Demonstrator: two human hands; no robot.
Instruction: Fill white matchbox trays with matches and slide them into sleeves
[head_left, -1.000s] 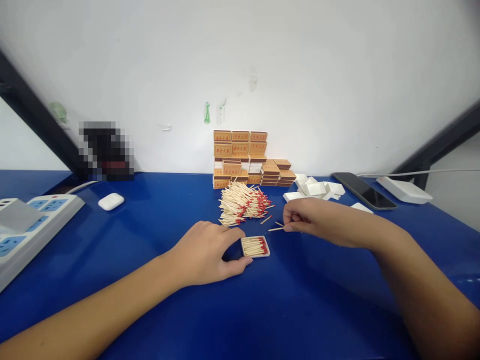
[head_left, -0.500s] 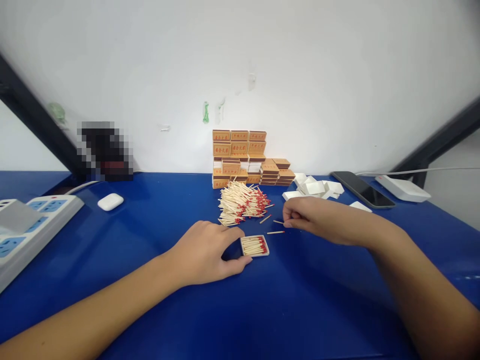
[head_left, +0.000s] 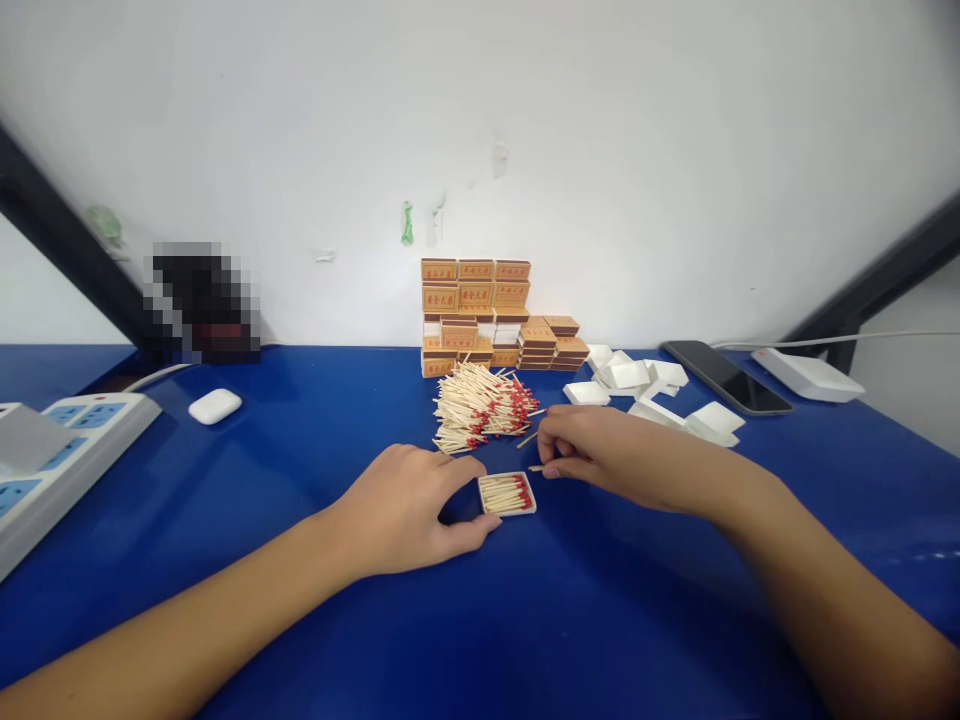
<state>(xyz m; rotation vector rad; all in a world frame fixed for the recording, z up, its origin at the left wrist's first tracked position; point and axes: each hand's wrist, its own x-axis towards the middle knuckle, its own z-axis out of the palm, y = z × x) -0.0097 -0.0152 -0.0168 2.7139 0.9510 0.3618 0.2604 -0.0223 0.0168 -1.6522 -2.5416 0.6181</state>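
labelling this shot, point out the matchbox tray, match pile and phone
Matchbox tray point(head_left: 517, 513): head view, on its near wall.
Match pile point(head_left: 482, 405): head view, middle of the heap.
Phone point(head_left: 726, 378): head view, middle of its dark screen.

The bare right hand point(head_left: 600, 450) has moved leftward, closer to the filled tray point(head_left: 508, 494). The slim pale wooden match point(head_left: 535, 468) that lay free on the blue desk point(head_left: 525, 620) half a second ago is now at its grip, only a short end showing. The match it touched then is out of sight. Its knuckles now cover part of another slanting pale wooden match point(head_left: 526, 440). Behind the wrist, more of the white rectangular trays point(head_left: 715, 422) has come into view.
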